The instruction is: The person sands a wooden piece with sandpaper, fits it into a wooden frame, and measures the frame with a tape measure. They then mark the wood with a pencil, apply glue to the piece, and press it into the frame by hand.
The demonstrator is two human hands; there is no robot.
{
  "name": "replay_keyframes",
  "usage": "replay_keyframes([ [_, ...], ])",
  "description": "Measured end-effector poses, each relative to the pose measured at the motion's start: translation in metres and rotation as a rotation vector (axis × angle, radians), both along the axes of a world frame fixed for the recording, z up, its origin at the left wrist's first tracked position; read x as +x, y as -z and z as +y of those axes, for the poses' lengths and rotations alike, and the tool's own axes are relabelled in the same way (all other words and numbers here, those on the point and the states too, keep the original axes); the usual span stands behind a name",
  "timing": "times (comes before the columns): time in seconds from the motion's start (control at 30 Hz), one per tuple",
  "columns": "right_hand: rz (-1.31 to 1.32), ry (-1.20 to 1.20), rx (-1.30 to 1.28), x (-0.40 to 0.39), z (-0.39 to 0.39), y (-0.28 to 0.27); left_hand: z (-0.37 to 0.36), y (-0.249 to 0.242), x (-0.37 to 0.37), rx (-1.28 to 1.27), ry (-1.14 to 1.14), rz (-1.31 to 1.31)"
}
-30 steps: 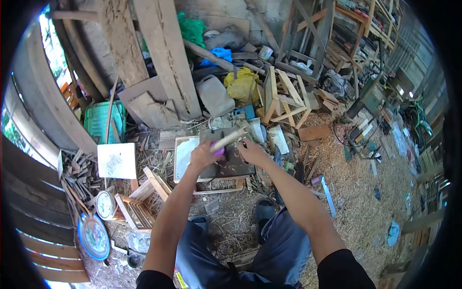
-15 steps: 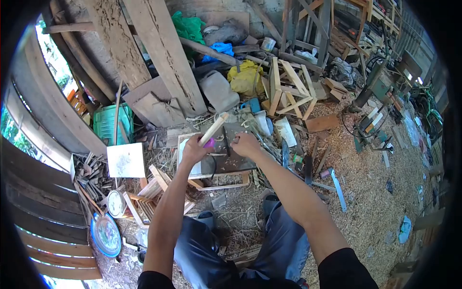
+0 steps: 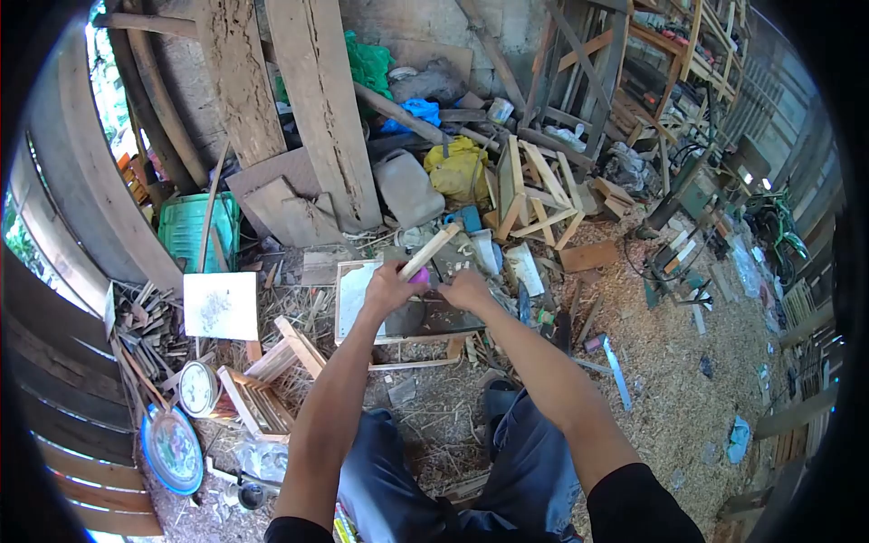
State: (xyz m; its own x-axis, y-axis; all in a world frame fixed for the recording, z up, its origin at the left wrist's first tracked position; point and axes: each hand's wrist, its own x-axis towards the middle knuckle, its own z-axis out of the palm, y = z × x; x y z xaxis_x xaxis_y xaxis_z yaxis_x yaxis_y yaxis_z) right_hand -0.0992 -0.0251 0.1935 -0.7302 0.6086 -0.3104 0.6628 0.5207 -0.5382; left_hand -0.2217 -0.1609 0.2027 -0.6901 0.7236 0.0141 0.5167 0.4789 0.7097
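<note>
My left hand [image 3: 389,291] is closed around a pale wooden stick [image 3: 433,250] that points up and away to the right. Something pink [image 3: 419,275] shows beside its fingers; its kind I cannot make out. Close by on the right is my right hand [image 3: 467,290], its fingers curled in, and what they hold, if anything, is hidden. A thin dark tool [image 3: 437,271] shows between the hands, partly covered. Both hands are over a low work surface [image 3: 439,321] with a dark top and a pale wooden edge.
A white board [image 3: 221,306] stands at the left, above a round clock-like dial [image 3: 197,387] and a blue-rimmed basin [image 3: 172,452]. Wooden frames [image 3: 540,195], a yellow bag [image 3: 457,169] and a grey jug [image 3: 408,188] lie behind. A hand saw [image 3: 617,373] rests among shavings at right.
My right hand has come closer to my left hand. The stick has shifted slightly right and tilts lower. The whole view has turned a little.
</note>
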Motion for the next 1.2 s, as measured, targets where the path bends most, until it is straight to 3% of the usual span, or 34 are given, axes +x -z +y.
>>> replay_keyframes([
  [0.17,0.295,0.259,-0.766,0.039,0.031,-0.028,0.014,-0.022,0.02,0.039,0.056,-0.022],
  [0.33,0.546,0.343,-1.177,0.074,0.063,-0.041,0.043,-0.037,0.051,0.152,0.14,-0.027],
  [0.5,0.611,0.396,-1.263,0.117,0.097,-0.045,0.09,-0.043,0.096,0.172,0.145,0.046],
  [0.7,0.721,0.544,-1.092,0.182,0.12,-0.068,0.151,-0.046,0.148,0.152,0.301,0.041],
  [0.77,0.686,0.516,-1.054,0.201,0.152,-0.034,0.171,-0.04,0.169,0.14,0.341,-0.018],
  [0.87,0.642,0.543,-0.984,0.225,0.167,-0.026,0.198,-0.028,0.193,0.109,0.394,-0.076],
  [0.97,0.511,0.636,-0.883,0.245,0.178,-0.018,0.227,0.015,0.21,0.082,0.401,-0.203],
  [1.0,0.582,0.657,-0.921,0.25,0.18,-0.002,0.234,0.033,0.218,0.096,0.394,-0.25],
  [1.1,0.516,0.662,-0.836,0.266,0.205,0.1,0.251,0.102,0.232,0.038,0.385,-0.314],
  [1.13,0.579,0.78,-0.829,0.266,0.191,0.097,0.256,0.128,0.235,0.038,0.403,-0.371],
  [1.2,0.585,0.766,-0.91,0.268,0.188,0.137,0.257,0.175,0.241,0.009,0.375,-0.343],
])
